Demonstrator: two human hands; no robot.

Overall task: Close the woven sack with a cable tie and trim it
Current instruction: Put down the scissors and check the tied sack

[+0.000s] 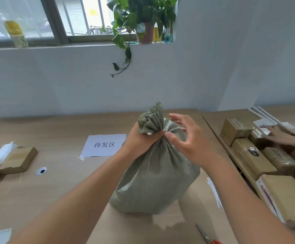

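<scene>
Right now your left hand (pixel 139 140) is clenched around the gathered neck of the woven sack (pixel 157 175), which stands upright on the worktop (pixel 58 187) at the centre of the frame, its ruffled mouth fanning out above your fist. Your right hand (pixel 187 140) is at the neck from the right, thumb pressed against the pleats and the other fingers spread loose, gripping nothing firmly. A pale glint shows at the neck just by your left thumb; it may be the cable tie, but it is too small to tell, and you cannot count on it being cinched.

So treat this as the tightening stage. Keep the left fist low on the gather so the pleats stay bunched and narrow, and keep the band under the ruffle, not on it, or it could slide off over the top. Pull the tail straight out from the lock with the right hand rather than at an angle, so the teeth seat cleanly. Do not ease the left grip until the neck feels firm.

The scissors (pixel 205 235), red-handled, lie at the lower right of the frame, within easy reach for trimming. Someone else's hand (pixel 278 136) works among the cartons (pixel 250 155) at the right edge; keep clear of it.
</scene>
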